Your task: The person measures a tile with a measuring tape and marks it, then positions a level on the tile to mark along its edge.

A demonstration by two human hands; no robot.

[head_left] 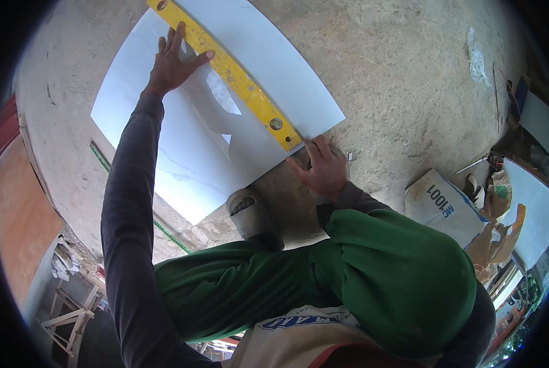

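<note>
A large glossy white tile (286, 80) lies on the floor ahead of me. A yellow spirit level (231, 76) lies slantwise across it, from the far left to the tile's near edge. My left hand (173, 67) is spread and presses on the level's far part, thumb and fingertips against its left side. At the level's near end, by the tile's edge, is my right hand (323, 168). Its thumb and forefinger stand apart around that corner, with nothing visible held between them; the fingers' undersides are hidden.
My shoe (250, 214) is close to the tile's near edge. A green strip (170, 236) lies on the concrete floor (397, 80) at the left. To the right are a printed paper sack (446, 205), torn cardboard (501, 242) and another white panel (529, 214). A wooden trestle (72, 319) stands lower left.
</note>
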